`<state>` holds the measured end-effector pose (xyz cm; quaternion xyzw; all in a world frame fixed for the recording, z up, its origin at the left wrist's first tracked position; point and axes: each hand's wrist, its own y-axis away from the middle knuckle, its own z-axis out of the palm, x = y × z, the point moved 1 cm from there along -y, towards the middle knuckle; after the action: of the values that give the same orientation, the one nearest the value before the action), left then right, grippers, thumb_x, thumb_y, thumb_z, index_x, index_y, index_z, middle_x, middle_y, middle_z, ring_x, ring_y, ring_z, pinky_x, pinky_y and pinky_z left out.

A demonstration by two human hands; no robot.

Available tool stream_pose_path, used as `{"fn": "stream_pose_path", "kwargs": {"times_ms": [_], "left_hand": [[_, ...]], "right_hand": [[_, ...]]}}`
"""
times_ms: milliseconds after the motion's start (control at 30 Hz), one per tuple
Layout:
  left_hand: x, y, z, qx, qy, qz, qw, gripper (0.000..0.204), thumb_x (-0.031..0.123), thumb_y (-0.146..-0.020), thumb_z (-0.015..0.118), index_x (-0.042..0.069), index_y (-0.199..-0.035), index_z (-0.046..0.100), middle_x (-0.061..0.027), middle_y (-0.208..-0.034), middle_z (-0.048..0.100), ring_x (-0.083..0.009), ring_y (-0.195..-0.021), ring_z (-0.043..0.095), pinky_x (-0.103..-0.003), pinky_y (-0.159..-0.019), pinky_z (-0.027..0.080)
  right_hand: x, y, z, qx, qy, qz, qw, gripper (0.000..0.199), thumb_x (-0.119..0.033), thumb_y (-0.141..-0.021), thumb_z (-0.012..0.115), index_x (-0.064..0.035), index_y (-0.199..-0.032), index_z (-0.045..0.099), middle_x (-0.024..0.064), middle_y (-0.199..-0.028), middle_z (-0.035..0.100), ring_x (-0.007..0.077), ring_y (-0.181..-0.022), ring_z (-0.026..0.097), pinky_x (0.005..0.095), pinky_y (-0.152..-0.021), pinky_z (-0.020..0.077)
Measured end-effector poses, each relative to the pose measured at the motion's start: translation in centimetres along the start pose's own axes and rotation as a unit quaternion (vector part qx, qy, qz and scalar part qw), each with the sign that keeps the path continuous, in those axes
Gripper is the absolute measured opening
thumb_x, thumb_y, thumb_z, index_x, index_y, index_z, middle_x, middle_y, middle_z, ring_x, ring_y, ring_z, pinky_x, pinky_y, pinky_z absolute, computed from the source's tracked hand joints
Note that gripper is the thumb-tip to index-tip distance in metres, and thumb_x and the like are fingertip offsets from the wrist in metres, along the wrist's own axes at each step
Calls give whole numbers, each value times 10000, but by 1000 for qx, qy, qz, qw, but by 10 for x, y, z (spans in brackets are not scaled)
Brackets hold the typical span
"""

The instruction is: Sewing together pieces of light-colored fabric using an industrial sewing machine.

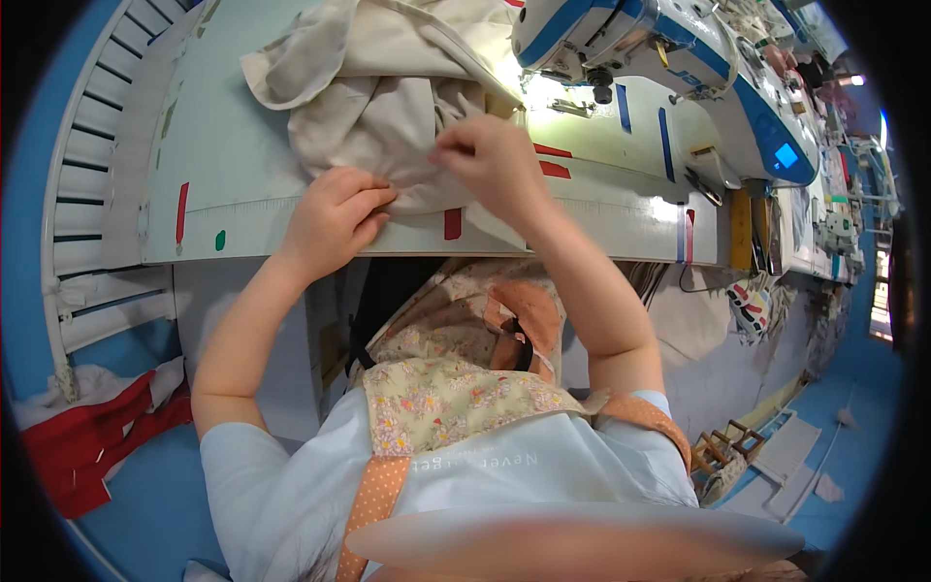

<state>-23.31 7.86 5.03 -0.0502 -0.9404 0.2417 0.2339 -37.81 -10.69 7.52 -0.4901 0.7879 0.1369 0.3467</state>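
Both hands (335, 215) on cloth (378, 87) (soft, beige)

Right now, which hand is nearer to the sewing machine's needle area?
Right. The right hand pinches the beige fabric just below-left of the sewing machine; the left hand grips the fabric's edge farther left, nearer the table's front.

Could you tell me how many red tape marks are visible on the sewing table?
5: one at the left edge, one below the beige fabric, two right of the hands, one far right; fabric may hide more.
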Motion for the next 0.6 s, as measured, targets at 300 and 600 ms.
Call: {"fn": "stream_pose_path", "kwargs": {"times_ms": [300,600], "left_hand": [[21,-88,-22,70,108,162,978,98,46,-862,682,45,-959,698,-117,-953,685,-329,-887,668,-406,-798,539],[-8,-101,5,-230,-242,-143,932,296,326,-889,644,72,-1035,684,-149,-1049,681,-348,-918,692,-446,-819,567]], "right_hand": [[-5,81,23,115,-16,-165,980,222,-23,-712,784,-57,-870,632,104,-819,642,317,-816,628,403,-696,478],[1,109,-8,127,-74,-61,987,168,-27,-810,759,-37,-929,641,143,-772,640,337,-685,637,376,-597,496]]}}
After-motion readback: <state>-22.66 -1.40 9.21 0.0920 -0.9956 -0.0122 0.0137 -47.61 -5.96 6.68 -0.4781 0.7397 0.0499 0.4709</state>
